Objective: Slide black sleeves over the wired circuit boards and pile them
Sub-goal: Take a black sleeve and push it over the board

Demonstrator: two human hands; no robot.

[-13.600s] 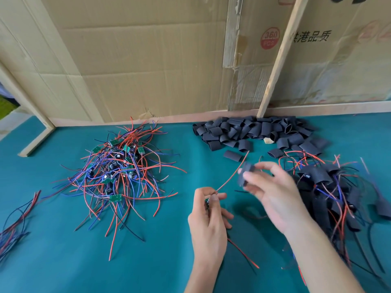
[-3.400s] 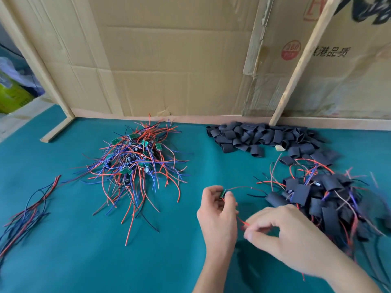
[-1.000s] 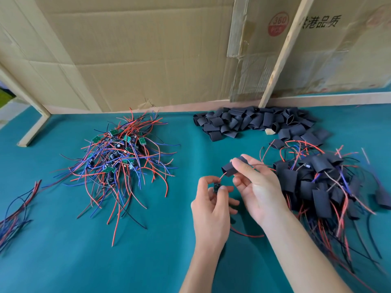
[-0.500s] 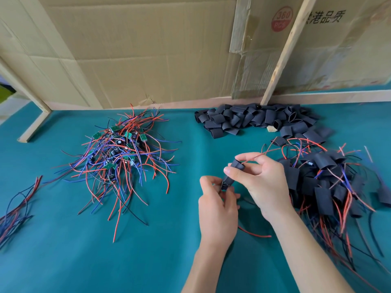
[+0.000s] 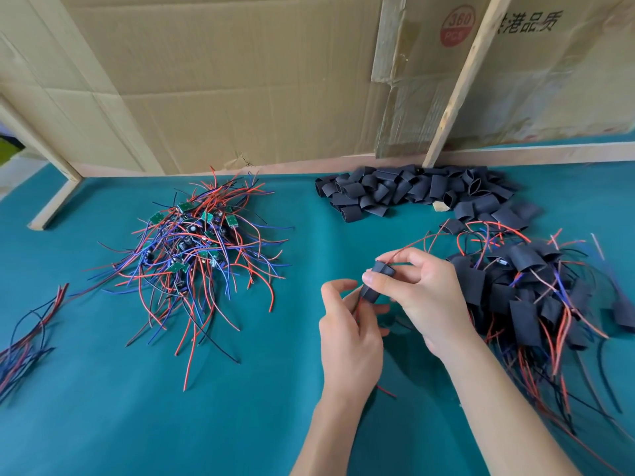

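Now the black sleeve (image 5: 376, 281) sits mid-air above the bench (image 5: 103, 407), pinched in the right hand (image 5: 424, 297) grip; the left hand (image 5: 347, 328) pinches the wires below it. The board looks hidden inside. Best bet: keep the wires taut, ease the sleeve down squarely, then drop it on the finished pile (image 5: 529, 290).

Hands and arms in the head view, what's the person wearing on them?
Nothing that shows. The left hand and right hand are bare: no gloves, rings or watch visible. Both forearms are bare as far as the frame's bottom edge, with no sleeves in view.
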